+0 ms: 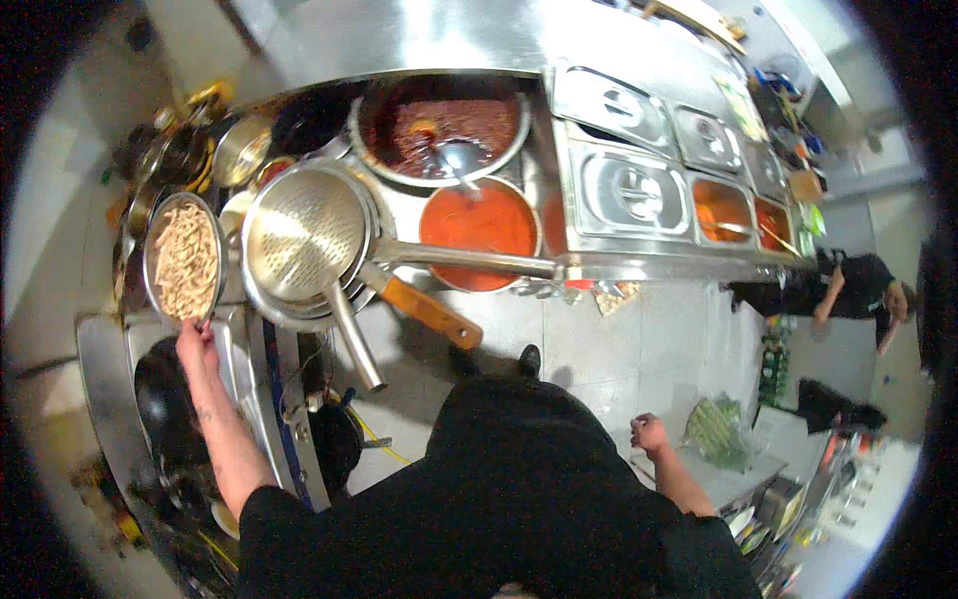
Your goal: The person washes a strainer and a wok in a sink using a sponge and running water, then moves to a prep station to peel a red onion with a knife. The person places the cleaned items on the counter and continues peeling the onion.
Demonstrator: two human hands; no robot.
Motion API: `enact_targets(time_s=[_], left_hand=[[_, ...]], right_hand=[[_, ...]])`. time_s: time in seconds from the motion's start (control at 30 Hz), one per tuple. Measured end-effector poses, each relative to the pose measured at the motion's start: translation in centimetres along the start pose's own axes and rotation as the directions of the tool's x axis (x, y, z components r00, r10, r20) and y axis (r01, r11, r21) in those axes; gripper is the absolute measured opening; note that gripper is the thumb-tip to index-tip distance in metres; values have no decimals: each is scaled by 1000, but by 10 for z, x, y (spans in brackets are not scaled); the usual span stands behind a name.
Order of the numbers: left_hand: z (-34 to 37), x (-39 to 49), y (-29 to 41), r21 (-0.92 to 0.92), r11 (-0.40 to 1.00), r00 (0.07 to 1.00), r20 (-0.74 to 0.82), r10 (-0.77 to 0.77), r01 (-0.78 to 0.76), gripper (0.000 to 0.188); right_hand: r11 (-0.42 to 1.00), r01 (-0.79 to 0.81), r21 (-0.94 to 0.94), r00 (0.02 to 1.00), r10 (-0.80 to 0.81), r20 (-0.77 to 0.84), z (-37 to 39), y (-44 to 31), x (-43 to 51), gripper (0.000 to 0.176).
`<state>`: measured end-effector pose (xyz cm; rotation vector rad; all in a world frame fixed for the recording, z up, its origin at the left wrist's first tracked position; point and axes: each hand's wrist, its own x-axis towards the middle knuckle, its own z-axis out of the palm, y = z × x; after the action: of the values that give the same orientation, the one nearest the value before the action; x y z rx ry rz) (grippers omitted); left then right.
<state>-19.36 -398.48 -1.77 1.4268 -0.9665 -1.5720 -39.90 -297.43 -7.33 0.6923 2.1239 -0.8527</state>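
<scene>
At the left, my left hand point(196, 337) grips the near rim of a metal bowl point(220, 258), thumb by the edge. Pale strips of food point(185, 258), perhaps cut meat or pasta, fill it. Just right of the bowl are stacked strainers and pans; a perforated metal strainer point(307, 232) lies on top. One long metal handle reaches right over a pot of red-orange sauce point(479, 224). My right hand point(648, 433) hangs low at my right side, fingers curled, with nothing visible in it. It appears nearest to bagged green vegetables point(718, 430).
A large pot of dark red sauce point(408, 123) with a ladle sits behind. Lidded steel food pans point(632, 195) line the counter at right. A wooden handle point(430, 311) and a metal handle point(355, 344) jut towards me. Another person point(861, 288) is at far right.
</scene>
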Motion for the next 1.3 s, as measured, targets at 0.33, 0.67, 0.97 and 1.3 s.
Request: enact_targets(time_s=[0.33, 0.67, 0.97, 1.3], left_hand=[[246, -188, 83, 312, 927, 754, 655, -52, -207, 12], [442, -356, 23, 488, 790, 340, 863, -373, -372, 14], [472, -405, -11, 541, 737, 337, 838, -429, -404, 10], [460, -414, 5, 448, 496, 251, 875, -413, -744, 34]], right_hand=[[997, 61, 41, 994, -57, -91, 44, -11, -14, 35], [913, 34, 407, 981, 47, -189, 93, 97, -53, 28], [713, -136, 688, 960, 267, -87, 184, 254, -57, 21], [942, 55, 332, 931, 71, -358, 200, 319, 5, 27]])
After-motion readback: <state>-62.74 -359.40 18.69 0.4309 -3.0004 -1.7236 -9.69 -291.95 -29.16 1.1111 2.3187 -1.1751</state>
